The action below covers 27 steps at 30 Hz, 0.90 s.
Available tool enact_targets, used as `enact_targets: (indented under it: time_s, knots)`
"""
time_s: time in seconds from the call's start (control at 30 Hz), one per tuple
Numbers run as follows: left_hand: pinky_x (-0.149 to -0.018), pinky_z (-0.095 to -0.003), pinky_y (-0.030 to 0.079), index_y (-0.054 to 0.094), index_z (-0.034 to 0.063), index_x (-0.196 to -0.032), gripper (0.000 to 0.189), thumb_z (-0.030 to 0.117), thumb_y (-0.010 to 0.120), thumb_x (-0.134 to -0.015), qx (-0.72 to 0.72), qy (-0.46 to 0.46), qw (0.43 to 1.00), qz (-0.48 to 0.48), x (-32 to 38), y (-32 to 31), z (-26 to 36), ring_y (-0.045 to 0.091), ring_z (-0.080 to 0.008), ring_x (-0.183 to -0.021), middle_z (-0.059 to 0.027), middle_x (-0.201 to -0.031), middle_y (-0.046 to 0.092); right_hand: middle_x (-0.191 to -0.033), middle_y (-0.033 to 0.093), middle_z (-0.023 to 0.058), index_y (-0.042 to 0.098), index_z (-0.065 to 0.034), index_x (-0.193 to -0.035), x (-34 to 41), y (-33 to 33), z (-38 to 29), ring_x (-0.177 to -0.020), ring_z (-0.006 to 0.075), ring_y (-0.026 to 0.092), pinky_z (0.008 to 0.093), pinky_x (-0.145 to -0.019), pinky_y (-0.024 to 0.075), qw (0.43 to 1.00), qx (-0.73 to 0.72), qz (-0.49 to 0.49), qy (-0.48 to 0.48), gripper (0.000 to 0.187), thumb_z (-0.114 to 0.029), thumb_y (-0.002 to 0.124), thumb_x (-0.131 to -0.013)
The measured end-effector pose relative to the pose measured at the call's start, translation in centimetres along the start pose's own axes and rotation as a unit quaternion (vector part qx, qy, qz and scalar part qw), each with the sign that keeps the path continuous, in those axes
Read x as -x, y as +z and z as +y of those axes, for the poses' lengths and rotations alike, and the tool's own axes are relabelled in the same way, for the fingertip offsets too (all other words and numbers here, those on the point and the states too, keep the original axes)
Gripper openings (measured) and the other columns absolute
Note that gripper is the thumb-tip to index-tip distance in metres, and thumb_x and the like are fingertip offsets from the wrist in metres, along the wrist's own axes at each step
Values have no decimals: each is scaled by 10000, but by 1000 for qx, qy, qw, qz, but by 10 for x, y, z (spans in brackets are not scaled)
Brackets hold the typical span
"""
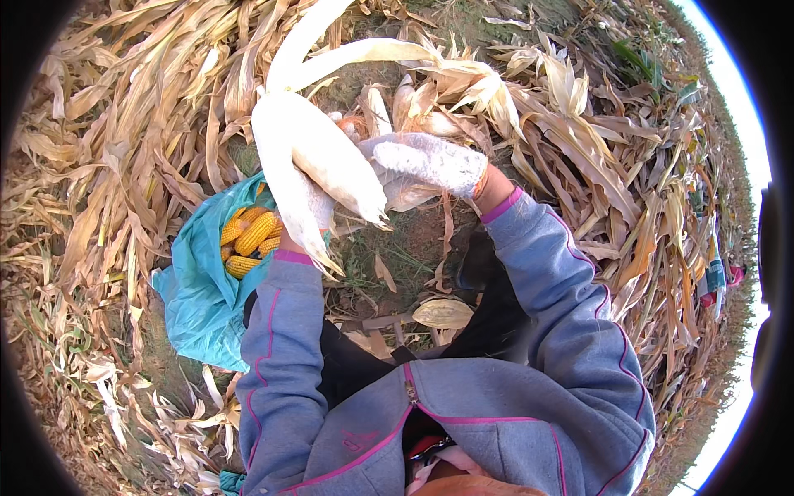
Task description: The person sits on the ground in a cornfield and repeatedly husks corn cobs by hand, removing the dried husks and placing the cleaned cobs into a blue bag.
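Note:
Pale corn husk leaves [273, 142] spread in front of my left hand [317, 201], which wears a whitish glove and is mostly hidden behind them. An ear-shaped husk [338, 161] angles across toward my other hand. My right hand [428, 162], in a white knitted glove, lies just right of the husk's tip, above unshucked ears [409, 192]; whether it grips one is unclear. A teal plastic bag [205, 273] by my left forearm holds several yellow corn cobs [255, 233].
Dry corn stalks and leaves [149, 93] lie in heaps to the left, with more stalks [577, 142] to the right. Between my legs rests a single dry husk [443, 314]. Loose husks [111, 397] litter the lower left ground. A colourful bag-like item [715, 276] lies far right.

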<state>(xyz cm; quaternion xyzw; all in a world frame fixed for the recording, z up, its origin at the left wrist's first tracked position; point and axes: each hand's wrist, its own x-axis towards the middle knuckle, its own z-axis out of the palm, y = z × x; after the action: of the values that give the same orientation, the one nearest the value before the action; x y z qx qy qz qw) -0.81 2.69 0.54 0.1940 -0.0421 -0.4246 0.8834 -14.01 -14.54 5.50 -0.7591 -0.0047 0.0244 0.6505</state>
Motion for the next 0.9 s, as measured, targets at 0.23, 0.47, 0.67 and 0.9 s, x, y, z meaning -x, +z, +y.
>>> enact_targets:
  time_s: [0.23, 0.47, 0.67, 0.9]
  knots:
    - [-1024, -358, 451, 477, 42, -1344, 449, 269, 584, -971, -91, 80, 989, 87, -8, 2, -3, 572, -222, -1145, -114, -1240, 593, -1129, 636, 162, 521, 44, -1279, -17, 28, 18, -1040, 216, 603, 338, -923, 474, 985, 110, 125, 48, 718, -469, 733, -823]
    - [-917, -366, 521, 535, 57, -1263, 368, 286, 569, -976, -25, 29, 994, 107, -10, 2, -2, 627, -210, -1033, -85, -1153, 632, -1089, 653, 210, 549, 14, -1266, -15, 28, 26, -1014, 285, 654, 375, -874, 515, 978, 130, 164, 5, 602, -386, 720, -848]
    - [-934, -370, 521, 532, 58, -1270, 392, 312, 561, -973, -45, 38, 996, 74, -7, -5, -5, 626, -211, -1053, -85, -1153, 632, -997, 681, 155, 650, -26, -1146, -15, 27, 12, -937, 235, 660, 358, -824, 519, 974, 138, 169, 63, 347, -252, 661, -883]
    - [-950, -385, 494, 492, 62, -1321, 458, 384, 488, -995, 15, 24, 999, 34, -11, -9, -12, 585, -233, -1088, -89, -1229, 582, -1005, 679, 173, 656, -72, -1156, -17, 21, 20, -923, 321, 662, 390, -826, 515, 941, 256, 222, -20, 330, -232, 637, -868]
